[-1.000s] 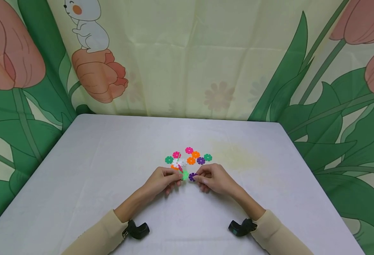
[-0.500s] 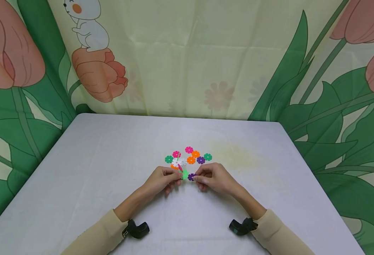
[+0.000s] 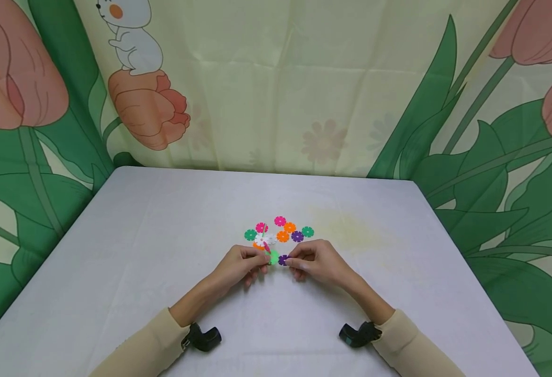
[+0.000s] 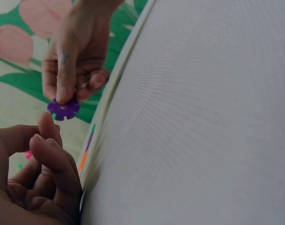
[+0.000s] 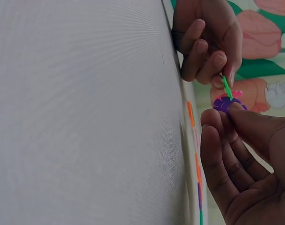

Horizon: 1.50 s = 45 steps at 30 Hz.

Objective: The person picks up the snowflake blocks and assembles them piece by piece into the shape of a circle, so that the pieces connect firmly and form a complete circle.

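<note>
My left hand (image 3: pixel 241 264) pinches a light green notched disc (image 3: pixel 274 257) between thumb and fingertips. A pink disc (image 3: pixel 267 247), seen nearly edge-on, sits just above the green one; whether they are joined is unclear. My right hand (image 3: pixel 317 262) pinches a purple notched disc (image 3: pixel 282 260) by its edge. In the right wrist view the green disc (image 5: pixel 227 88) stands edge-on against the purple disc (image 5: pixel 222 104), touching or nearly so. The left wrist view shows the purple disc (image 4: pixel 63 112) flat-on below the right thumb, with a green tip overlapping its rim.
Loose notched discs lie beyond the hands on the white-covered table (image 3: pixel 162 209): pink (image 3: pixel 280 221), orange (image 3: pixel 282 236), purple (image 3: pixel 297 236), and dark green ones (image 3: pixel 307 231). A white disc (image 3: pixel 261 239) is near the left fingertips. A flower-print curtain (image 3: pixel 257 104) hangs behind.
Both hands stay almost in place. The purple disc has made only tiny shifts beside the green disc, and both grips look the same.
</note>
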Each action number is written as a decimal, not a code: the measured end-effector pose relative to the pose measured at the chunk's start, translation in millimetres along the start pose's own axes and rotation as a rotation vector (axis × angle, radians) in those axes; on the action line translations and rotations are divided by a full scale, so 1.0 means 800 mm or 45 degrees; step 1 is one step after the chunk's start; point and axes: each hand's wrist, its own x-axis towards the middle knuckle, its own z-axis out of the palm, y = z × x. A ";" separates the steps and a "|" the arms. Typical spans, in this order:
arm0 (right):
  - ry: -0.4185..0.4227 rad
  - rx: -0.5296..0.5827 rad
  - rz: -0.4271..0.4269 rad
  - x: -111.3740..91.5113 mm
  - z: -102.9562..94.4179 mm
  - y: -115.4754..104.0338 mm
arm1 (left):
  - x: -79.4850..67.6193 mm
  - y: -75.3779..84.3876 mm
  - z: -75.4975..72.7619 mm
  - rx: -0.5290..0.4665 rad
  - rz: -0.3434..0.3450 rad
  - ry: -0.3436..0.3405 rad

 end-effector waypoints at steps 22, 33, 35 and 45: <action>0.009 0.028 -0.018 0.002 0.000 0.004 | 0.000 0.001 0.001 -0.011 -0.006 0.001; 0.077 -0.034 -0.064 0.001 0.003 0.003 | 0.001 0.000 0.000 -0.026 -0.003 -0.002; 0.089 -0.040 -0.076 0.001 0.004 0.002 | 0.001 0.000 0.000 -0.025 -0.006 0.000; 0.106 -0.068 -0.175 0.003 0.008 0.001 | 0.001 0.000 0.000 -0.010 0.008 0.010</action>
